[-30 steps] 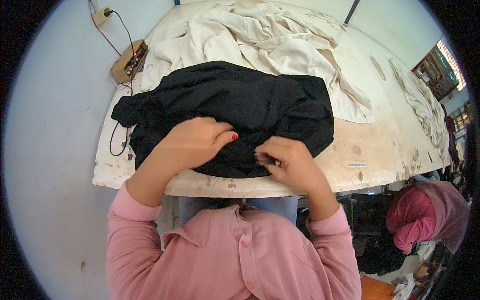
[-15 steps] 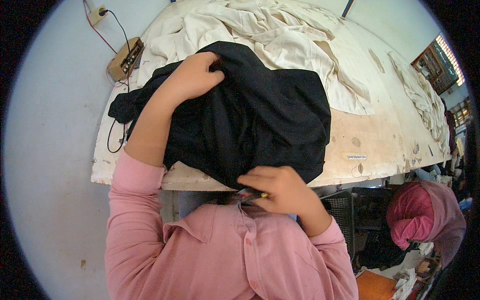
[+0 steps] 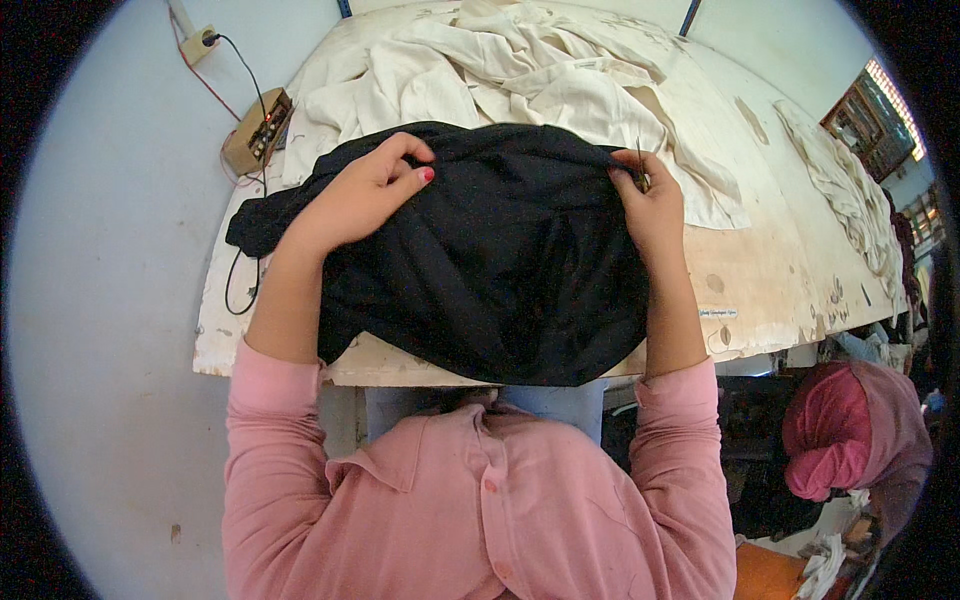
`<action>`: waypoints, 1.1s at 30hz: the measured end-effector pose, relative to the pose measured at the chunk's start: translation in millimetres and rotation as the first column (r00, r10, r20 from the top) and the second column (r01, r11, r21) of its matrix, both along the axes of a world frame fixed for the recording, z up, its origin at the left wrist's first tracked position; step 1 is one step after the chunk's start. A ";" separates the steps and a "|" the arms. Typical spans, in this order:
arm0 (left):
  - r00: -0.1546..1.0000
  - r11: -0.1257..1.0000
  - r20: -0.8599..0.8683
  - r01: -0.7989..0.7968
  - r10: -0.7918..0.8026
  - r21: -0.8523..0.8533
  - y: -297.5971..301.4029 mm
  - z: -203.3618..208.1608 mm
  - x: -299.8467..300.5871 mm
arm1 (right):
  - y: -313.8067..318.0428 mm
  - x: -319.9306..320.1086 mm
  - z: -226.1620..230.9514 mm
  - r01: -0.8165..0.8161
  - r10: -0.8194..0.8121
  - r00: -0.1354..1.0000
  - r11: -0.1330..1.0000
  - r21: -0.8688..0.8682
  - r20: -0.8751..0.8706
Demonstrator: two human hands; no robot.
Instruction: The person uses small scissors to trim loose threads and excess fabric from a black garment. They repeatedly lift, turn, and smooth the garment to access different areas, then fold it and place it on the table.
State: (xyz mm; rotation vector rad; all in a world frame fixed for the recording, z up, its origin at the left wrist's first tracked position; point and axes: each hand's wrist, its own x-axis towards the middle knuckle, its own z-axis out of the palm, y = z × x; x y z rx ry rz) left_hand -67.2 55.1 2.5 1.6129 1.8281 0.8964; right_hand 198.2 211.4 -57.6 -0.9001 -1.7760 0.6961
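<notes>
A bunched black garment (image 3: 500, 260) lies across the front of the table, its lower edge hanging slightly over the rim. At its upper left, my left hand (image 3: 375, 190) is closed on a fold, thumb on top and fingertips partly hidden in the dark cloth. My right hand (image 3: 650, 195) pinches the garment's upper right edge between thumb and fingers. Held in that same hand is a small pointed metal tool (image 3: 641, 160), which looks like thread snips; most of it is hidden by the fingers.
Crumpled cream cloth (image 3: 420, 90) covers the table (image 3: 770, 250) beyond the garment, with another cream pile (image 3: 840, 190) at far right. A brown box with a cable (image 3: 258, 130) sits at the left wall. A person in a pink-red covering (image 3: 850, 430) is bent over at lower right.
My right hand has moved from the table's front edge up to the garment's far right edge and taken hold there. The garment's raised top has come down and spread flatter.
</notes>
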 end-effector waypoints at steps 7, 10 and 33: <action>0.811 0.825 -0.556 0.432 -0.180 0.364 -35.8 -0.2 61.0 | -73.0 26.8 22.9 -0.633 0.570 0.763 0.753 0.179 0.303; 0.688 0.803 -0.631 0.571 -0.357 0.168 -55.8 -21.3 75.5 | -112.1 29.1 11.1 -0.719 0.654 0.622 0.694 -0.016 0.431; 0.984 0.965 -0.175 0.068 -0.023 0.255 11.0 39.6 17.8 | -132.9 76.9 34.2 -0.487 0.335 0.807 0.843 0.228 0.486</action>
